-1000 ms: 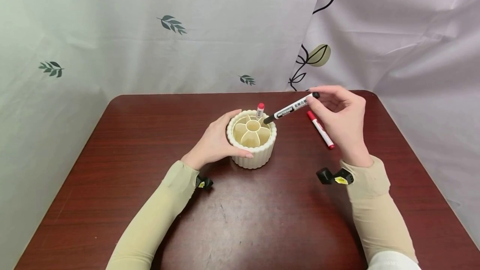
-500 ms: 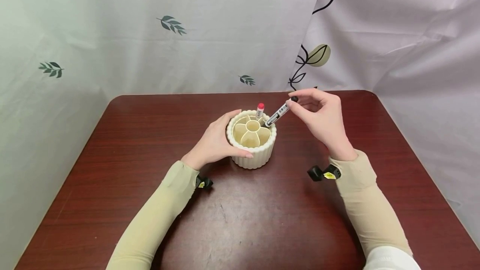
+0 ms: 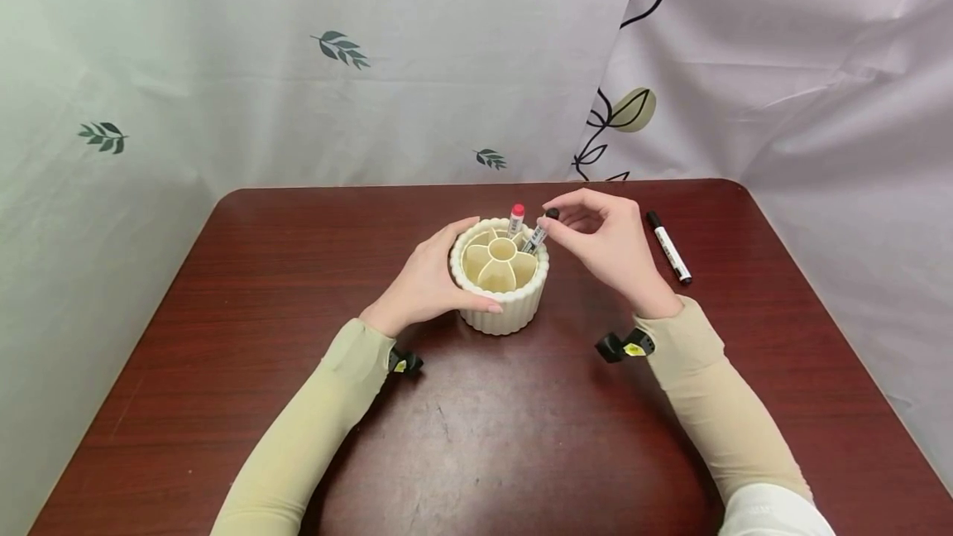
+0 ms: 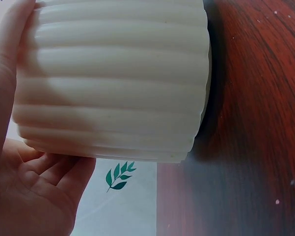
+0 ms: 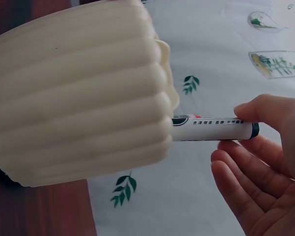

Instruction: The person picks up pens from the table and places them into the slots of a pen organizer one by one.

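Observation:
A cream ribbed pen holder [image 3: 514,313] with petal-shaped compartments stands upright on the table. My left hand [image 3: 420,279] grips its left side, thumb across the front; in the left wrist view the ribbed wall [image 4: 118,73] fills much of the frame. Between thumb and fingertips, my right hand [image 3: 614,246] pinches a whiteboard marker [image 3: 535,236] near its black end. That marker leans right, its lower part hidden inside a right-hand compartment. In the right wrist view the marker body [image 5: 211,129] sticks out past the rim. A red-capped marker [image 3: 516,222] stands in a rear compartment.
Another white marker with black ends [image 3: 670,248] lies on the dark red wooden table [image 3: 476,437], right of my right hand. A pale curtain [image 3: 417,106] with leaf prints hangs behind the table's back edge.
My right hand has moved left and slightly down, lowering the marker into the holder and steepening it. The loose black-ended marker has come into view; the hand now hides the loose red one.

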Motion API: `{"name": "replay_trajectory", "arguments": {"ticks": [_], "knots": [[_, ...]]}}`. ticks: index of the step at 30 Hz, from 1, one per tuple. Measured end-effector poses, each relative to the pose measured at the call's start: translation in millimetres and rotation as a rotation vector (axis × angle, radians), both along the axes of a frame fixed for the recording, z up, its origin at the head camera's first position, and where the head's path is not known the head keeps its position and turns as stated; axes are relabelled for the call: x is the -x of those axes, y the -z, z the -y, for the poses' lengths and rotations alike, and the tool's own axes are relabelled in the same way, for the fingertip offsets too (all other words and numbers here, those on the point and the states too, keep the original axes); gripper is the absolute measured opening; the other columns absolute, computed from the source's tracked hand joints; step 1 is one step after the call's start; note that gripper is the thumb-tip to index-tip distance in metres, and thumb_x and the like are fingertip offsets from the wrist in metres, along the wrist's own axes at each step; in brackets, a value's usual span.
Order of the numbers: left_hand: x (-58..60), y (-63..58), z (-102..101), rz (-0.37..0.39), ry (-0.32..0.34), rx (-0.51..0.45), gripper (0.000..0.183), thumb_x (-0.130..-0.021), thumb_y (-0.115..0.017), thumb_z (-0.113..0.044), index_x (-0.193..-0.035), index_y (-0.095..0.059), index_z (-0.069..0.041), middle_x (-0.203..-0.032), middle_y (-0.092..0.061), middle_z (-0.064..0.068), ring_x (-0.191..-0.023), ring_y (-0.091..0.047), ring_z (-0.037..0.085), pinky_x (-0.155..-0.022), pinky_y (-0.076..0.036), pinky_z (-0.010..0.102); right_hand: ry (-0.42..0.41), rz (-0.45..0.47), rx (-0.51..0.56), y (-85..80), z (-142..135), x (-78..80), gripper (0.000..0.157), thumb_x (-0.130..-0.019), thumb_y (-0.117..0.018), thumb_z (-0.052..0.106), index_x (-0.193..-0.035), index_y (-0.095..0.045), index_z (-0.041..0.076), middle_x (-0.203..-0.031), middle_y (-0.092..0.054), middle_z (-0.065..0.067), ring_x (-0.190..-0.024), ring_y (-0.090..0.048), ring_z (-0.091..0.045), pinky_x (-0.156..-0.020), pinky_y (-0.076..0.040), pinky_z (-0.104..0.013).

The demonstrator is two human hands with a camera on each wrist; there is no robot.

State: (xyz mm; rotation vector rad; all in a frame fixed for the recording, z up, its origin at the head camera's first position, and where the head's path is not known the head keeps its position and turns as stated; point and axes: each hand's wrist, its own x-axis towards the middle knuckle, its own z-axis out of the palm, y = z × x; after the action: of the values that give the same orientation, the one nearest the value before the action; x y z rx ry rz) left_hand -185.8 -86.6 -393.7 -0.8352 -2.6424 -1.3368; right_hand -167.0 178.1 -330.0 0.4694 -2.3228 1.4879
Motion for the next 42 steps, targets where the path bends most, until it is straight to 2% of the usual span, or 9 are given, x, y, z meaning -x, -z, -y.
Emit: {"name": "replay_trajectory", "arguments": {"ticks": [3, 7, 15, 24, 31, 35, 39, 42], "knots": [[0.1, 0.0, 1, 0.004, -0.002, 0.005, 0.125, -0.052, -0.094, -0.066, -0.153, -0.042, -0.015, -0.145, -0.050, -0.009, -0.124, -0.051, 0.006, -0.104, -0.044, 0.034, -0.005, 0.011, -0.024, 11.6, -2, 7.0, 0.017, -0.086, -0.084, 0.014, -0.103, -0.079, 0.010, -0.089, -0.072, -0.003, -0.077, -0.066, -0.016, -0.070, -0.056, -0.025], [0.2, 0.1, 1, 0.003, 0.001, 0.002, 0.126, -0.052, -0.094, -0.065, -0.153, -0.041, -0.012, -0.144, -0.050, -0.008, -0.124, -0.051, 0.008, -0.103, -0.044, 0.036, -0.027, 0.020, -0.046, 17.9, -2, 9.3, 0.018, -0.086, -0.084, 0.020, -0.101, -0.078, 0.011, -0.086, -0.071, 0.000, -0.076, -0.067, -0.016, -0.070, -0.056, -0.026], [-1.7, 0.2, 4, 0.006, 0.019, -0.008, 0.124, -0.054, -0.096, -0.060, -0.153, -0.041, -0.011, -0.144, -0.051, -0.007, -0.123, -0.052, 0.008, -0.103, -0.045, 0.036, -0.062, 0.044, -0.082, 25.9, 2, 9.0, 0.022, -0.086, -0.085, 0.030, -0.099, -0.078, 0.014, -0.084, -0.070, 0.002, -0.072, -0.067, -0.015, -0.068, -0.057, -0.028], [-12.9, -4.6, 14, 0.020, 0.008, 0.047, 0.121, -0.059, -0.089, -0.069, -0.155, -0.040, -0.015, -0.150, -0.045, -0.010, -0.132, -0.045, 0.007, -0.108, -0.040, 0.039, -0.058, 0.068, -0.044, 29.4, -9, 6.8, 0.028, -0.084, -0.086, 0.037, -0.103, -0.077, 0.018, -0.088, -0.073, 0.003, -0.076, -0.068, -0.016, -0.071, -0.057, -0.030], [-22.4, -7.9, 28, -0.001, 0.018, 0.070, 0.099, -0.072, -0.085, -0.063, -0.151, -0.045, -0.018, -0.146, -0.049, -0.010, -0.133, -0.048, 0.013, -0.108, -0.041, 0.039, 0.023, 0.110, -0.055, 29.9, -31, -0.4, 0.029, -0.084, -0.085, 0.044, -0.104, -0.077, 0.024, -0.090, -0.074, 0.005, -0.077, -0.069, -0.016, -0.070, -0.056, -0.028], [-23.9, -7.7, 31, -0.021, 0.009, 0.066, 0.089, -0.073, -0.085, -0.062, -0.144, -0.051, -0.019, -0.141, -0.054, -0.011, -0.133, -0.049, 0.013, -0.108, -0.041, 0.040, 0.066, 0.141, -0.066, 33.3, -41, -4.1, 0.028, -0.086, -0.084, 0.039, -0.106, -0.077, 0.020, -0.093, -0.074, 0.002, -0.078, -0.069, -0.017, -0.070, -0.055, -0.025], [-22.9, -6.1, 31, -0.015, 0.019, 0.028, 0.086, -0.073, -0.089, -0.055, -0.140, -0.052, -0.017, -0.139, -0.055, -0.009, -0.131, -0.051, 0.012, -0.108, -0.042, 0.038, 0.090, 0.158, -0.069, 38.7, -48, -7.0, 0.026, -0.086, -0.085, 0.032, -0.107, -0.078, 0.017, -0.096, -0.075, 0.000, -0.078, -0.069, -0.018, -0.070, -0.055, -0.023], [-20.4, -3.8, 27, 0.006, 0.030, 0.003, 0.094, -0.072, -0.092, -0.050, -0.147, -0.046, -0.016, -0.144, -0.053, -0.007, -0.132, -0.050, 0.012, -0.109, -0.041, 0.036, 0.110, 0.164, -0.073, 41.1, -53, -9.2, 0.026, -0.086, -0.085, 0.031, -0.107, -0.078, 0.017, -0.097, -0.075, 0.000, -0.079, -0.069, -0.018, -0.070, -0.054, -0.022]]}}
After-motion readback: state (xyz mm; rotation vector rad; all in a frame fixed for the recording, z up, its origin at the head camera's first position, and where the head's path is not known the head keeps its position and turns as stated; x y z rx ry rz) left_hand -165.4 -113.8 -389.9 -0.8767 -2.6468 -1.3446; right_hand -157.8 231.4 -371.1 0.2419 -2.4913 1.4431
